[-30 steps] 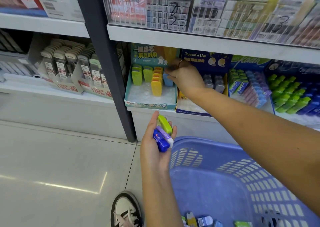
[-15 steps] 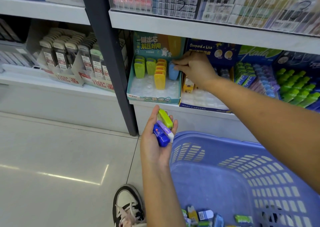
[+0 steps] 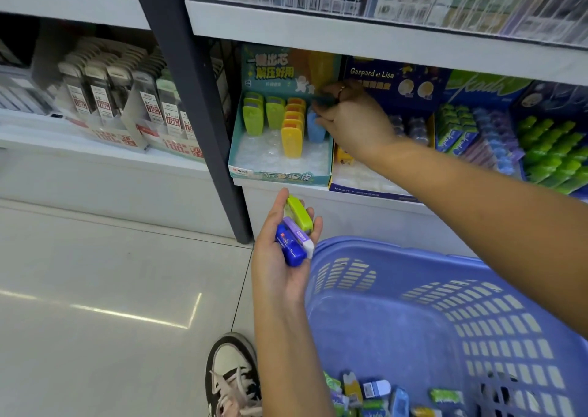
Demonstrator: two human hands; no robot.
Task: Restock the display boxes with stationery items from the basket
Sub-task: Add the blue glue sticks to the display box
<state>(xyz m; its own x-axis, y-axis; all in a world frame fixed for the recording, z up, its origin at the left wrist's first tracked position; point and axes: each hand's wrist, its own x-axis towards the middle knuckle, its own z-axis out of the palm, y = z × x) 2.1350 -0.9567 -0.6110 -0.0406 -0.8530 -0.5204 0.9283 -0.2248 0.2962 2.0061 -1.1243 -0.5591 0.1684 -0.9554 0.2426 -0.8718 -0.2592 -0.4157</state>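
Right hand (image 3: 353, 124) is inside the teal display box (image 3: 280, 175), at its right-hand row, fingers curled and pinching the top of a blue eraser (image 3: 315, 130) that stands upright in the tray slot there. Same box, left of that: a row of yellow erasers (image 3: 292, 140), then two rows of green erasers (image 3: 253, 119), all upright; the front half of the tray shows bare clear slots. Left hand (image 3: 280, 264) is below the box front edge, well apart from it, palm up, thumb and fingers wrapped round a stack (image 3: 294, 232) of three pieces: lime-green case (image 3: 300, 214) on top, purple-and-white piece (image 3: 298, 232) in the middle, dark blue piece (image 3: 288, 245) lowest. Basket (image 3: 397, 257), purple plastic, sits below and right of the box, its rim just beside the left hand; loose stationery (image 3: 366, 391) lies on its floor, mixed colours, too small to sort. Navy box (image 3: 394, 79) touches the teal box on its right, and the right forearm crosses over it. Dark shelf post (image 3: 191, 98) stands just left of the teal box. Shoe (image 3: 232, 372) is on the floor tiles far below the box, left of the basket.
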